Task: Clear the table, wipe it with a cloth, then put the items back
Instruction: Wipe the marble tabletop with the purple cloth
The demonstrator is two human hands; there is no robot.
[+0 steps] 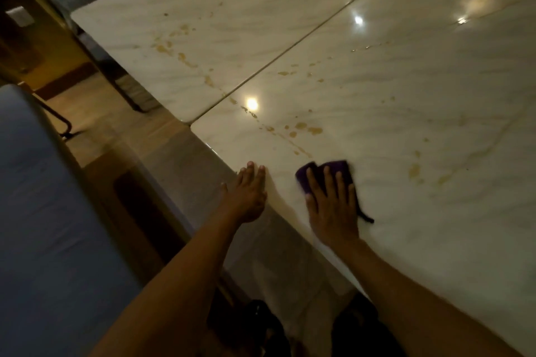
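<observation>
A purple cloth point(324, 175) lies flat on the marble table point(406, 124) near its near edge, under the straight, spread fingers of the right hand point(333, 209), which presses it down. Left of it, the left hand point(246, 197) rests flat and open on the table's edge. Brownish spills point(304, 127) lie just beyond the cloth.

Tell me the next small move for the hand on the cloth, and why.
Probably push the purple cloth forward under the flat right hand into the brown spill spots just ahead on the pale marble table; they are the nearest unwiped marks. The left hand braces the edge.
</observation>
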